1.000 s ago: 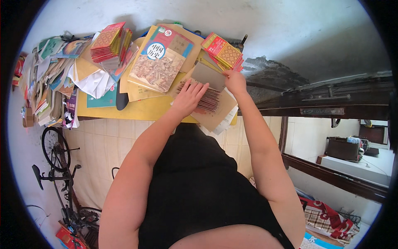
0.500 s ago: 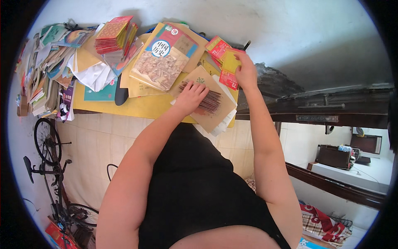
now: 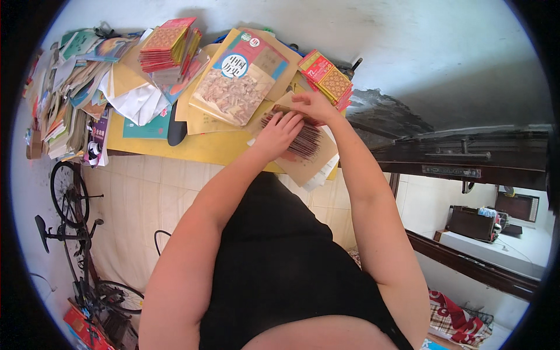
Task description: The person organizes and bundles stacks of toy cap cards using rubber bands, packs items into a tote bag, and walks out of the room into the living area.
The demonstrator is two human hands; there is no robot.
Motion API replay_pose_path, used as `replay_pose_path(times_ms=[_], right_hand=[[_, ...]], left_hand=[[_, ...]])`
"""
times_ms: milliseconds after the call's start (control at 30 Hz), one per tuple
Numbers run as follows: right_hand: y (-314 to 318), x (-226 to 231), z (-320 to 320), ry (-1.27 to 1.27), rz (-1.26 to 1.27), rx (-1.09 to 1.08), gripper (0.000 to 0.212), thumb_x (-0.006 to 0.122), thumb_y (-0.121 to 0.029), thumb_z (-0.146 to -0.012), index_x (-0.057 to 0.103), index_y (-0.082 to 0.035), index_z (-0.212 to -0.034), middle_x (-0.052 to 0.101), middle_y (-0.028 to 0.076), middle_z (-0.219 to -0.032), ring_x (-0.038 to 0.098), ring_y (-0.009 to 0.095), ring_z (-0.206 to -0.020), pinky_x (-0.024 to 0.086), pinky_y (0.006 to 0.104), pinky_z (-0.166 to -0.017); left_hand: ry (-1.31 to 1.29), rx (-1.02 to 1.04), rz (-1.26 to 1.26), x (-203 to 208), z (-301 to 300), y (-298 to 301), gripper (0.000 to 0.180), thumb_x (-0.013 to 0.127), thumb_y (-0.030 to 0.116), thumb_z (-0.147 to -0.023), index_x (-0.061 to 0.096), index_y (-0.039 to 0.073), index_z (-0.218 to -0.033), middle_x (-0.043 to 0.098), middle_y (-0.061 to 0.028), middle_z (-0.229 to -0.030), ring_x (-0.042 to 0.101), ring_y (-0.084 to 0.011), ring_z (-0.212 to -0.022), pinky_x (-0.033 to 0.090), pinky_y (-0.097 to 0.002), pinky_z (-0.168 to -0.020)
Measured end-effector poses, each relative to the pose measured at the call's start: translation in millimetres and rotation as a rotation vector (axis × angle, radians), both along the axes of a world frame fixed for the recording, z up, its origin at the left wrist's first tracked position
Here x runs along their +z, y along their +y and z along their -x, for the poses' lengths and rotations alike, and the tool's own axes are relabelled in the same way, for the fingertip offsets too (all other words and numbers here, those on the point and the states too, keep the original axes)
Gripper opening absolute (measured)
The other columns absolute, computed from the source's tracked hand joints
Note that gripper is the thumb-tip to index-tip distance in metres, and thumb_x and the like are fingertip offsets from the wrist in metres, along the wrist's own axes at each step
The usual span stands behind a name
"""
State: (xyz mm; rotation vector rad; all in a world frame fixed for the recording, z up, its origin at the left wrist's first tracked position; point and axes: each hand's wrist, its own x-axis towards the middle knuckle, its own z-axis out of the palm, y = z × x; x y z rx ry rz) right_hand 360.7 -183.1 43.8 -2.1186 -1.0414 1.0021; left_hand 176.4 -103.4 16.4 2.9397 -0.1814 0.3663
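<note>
My left hand (image 3: 281, 135) lies with its fingers stretched out across a row of thin, dark brown, stacked pieces (image 3: 306, 144). The row rests on a tan printed sheet (image 3: 294, 169) with white papers (image 3: 325, 173) sticking out under it. Close beside it, my right hand (image 3: 315, 109) is closed at the far end of the row, its fingers curled together. What it pinches is mostly hidden; a brown edge shows there. Beyond the right hand lies a pile of red and yellow packets (image 3: 326, 76), the top one patterned in gold.
A book with a picture cover (image 3: 236, 81) lies on brown envelopes on the yellow table (image 3: 140, 146). Left of it are a tall stack of red packets (image 3: 166, 49), crumpled white paper (image 3: 137, 105) and heaped books (image 3: 73, 105). A bicycle (image 3: 73, 233) stands at the left.
My right hand has come from the red and yellow packets, where it held a yellow one, left and nearer to the brown row. My left hand stays on the row. The view has shifted slightly.
</note>
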Motion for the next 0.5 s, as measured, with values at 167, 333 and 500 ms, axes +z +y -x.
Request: replay_pose_path(times_ms=[167, 333, 500], right_hand=[[-33, -14, -2, 0.087, 0.230, -0.055, 0.047, 0.059, -0.044, -0.084, 0.066, -0.002, -0.104, 0.065, 0.005, -0.086, 0.057, 0.012, -0.076, 0.047, 0.0282, -0.067], [-48, -32, 8, 0.412, 0.075, -0.220, 0.043, 0.055, -0.044, -0.087, 0.068, -0.006, -0.102, 0.064, 0.003, -0.092, 0.057, 0.015, -0.083, 0.047, 0.0304, -0.071], [-42, -30, 12, 0.319, 0.061, -0.154, 0.044, 0.059, -0.038, -0.086, 0.061, -0.003, -0.113, 0.063, 0.006, -0.101, 0.057, 0.014, -0.089, 0.045, 0.0288, -0.076]], left_hand=[[-0.007, 0.000, -0.071, 3, -1, 1, 0.091, 0.072, 0.051, -0.062, 0.039, 0.002, -0.131, 0.030, -0.0140, -0.142, 0.026, -0.0284, -0.134, 0.016, -0.0458, -0.111], [0.016, -0.047, 0.104, 14, -5, 5, 0.096, 0.075, 0.048, -0.059, 0.035, 0.002, -0.134, 0.036, -0.0160, -0.137, 0.032, -0.0324, -0.129, 0.018, -0.0490, -0.110], [0.130, 0.034, 0.096, 14, -6, 6, 0.097, 0.079, 0.050, -0.052, 0.040, 0.006, -0.128, 0.049, -0.0132, -0.117, 0.044, -0.0319, -0.113, 0.025, -0.0474, -0.106]])
